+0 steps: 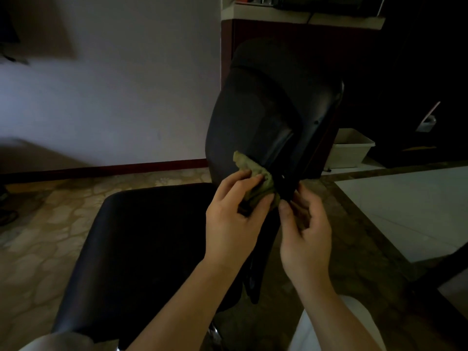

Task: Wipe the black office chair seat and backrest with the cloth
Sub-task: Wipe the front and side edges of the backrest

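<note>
Cloth (256, 174) (olive, bunched) is gripped by left hand (233, 219), pinched by right hand (306, 236), against backrest (266, 110).

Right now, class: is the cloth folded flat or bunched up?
Bunched up: the olive cloth shows crumpled folds where the left hand holds it against the backrest.

The person's two forearms are bare up to the lower edge of the view. The left hand (233, 224) and the right hand (306, 239) are bare too, with short, plain fingernails. Soft whitish garment fabric (314, 333) shows beneath the right forearm, and a similar pale, blurred patch shows in the lower left corner.
</note>
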A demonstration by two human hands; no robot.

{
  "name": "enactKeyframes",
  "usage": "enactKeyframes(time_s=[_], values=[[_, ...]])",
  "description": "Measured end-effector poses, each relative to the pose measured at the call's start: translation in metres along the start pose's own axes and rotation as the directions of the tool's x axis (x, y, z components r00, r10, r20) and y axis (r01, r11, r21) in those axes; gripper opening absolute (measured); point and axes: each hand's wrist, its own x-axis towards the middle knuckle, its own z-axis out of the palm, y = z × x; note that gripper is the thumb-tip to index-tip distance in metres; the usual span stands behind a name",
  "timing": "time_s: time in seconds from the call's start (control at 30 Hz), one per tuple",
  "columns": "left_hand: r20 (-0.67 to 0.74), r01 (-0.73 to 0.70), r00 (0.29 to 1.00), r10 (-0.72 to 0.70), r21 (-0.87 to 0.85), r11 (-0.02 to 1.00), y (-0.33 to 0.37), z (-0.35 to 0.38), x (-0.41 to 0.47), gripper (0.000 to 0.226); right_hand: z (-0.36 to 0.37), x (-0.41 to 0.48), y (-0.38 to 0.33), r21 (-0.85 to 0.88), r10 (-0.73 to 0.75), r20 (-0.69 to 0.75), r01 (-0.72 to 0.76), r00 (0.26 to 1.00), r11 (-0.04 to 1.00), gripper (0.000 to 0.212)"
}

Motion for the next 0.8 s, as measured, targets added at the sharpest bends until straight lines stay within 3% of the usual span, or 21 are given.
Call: enactKeyframes(time_s=[0.33, 0.67, 0.8], values=[[-0.071, -0.039, 0.997, 0.041, 0.024, 0.999, -0.006, 0.002, 0.005, 0.029, -0.001, 0.002, 0.0, 0.009, -0.008, -0.005, 0.008, 1.0, 1.0, 0.036], [-0.042, 0.171, 0.984, -0.174, -0.063, 0.983, -0.025, -0.021, -0.018, 0.026, -0.003, 0.003, 0.002, 0.05, 0.004, 0.011, -0.004, 1.0, 0.999, 0.04], [-0.073, 0.141, 0.987, -0.146, -0.065, 0.988, -0.017, -0.026, -0.015, 0.028, -0.003, -0.004, 0.006, 0.057, 0.05, 0.03, -0.051, 0.998, 0.997, 0.036]])
